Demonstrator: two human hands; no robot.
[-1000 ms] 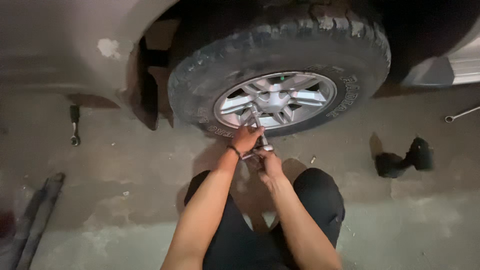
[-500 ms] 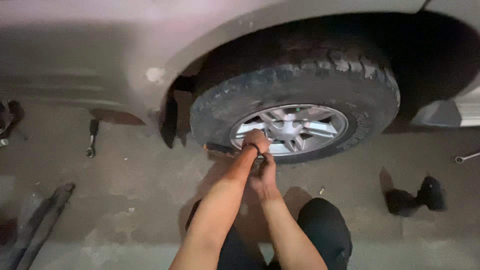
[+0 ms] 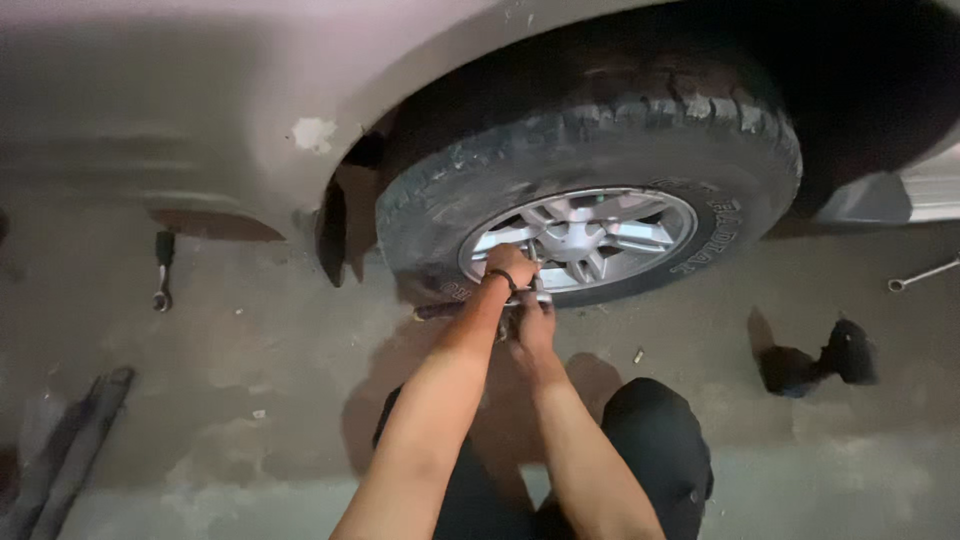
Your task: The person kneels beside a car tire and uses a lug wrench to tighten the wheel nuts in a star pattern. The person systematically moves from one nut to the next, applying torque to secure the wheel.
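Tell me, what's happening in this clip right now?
A person crouches on a concrete floor beside a car wheel. Both hands grip a wrench at the silver rim: left hand higher, right hand just below it. A ratchet lies to the left, a dark power tool and a spanner to the right.
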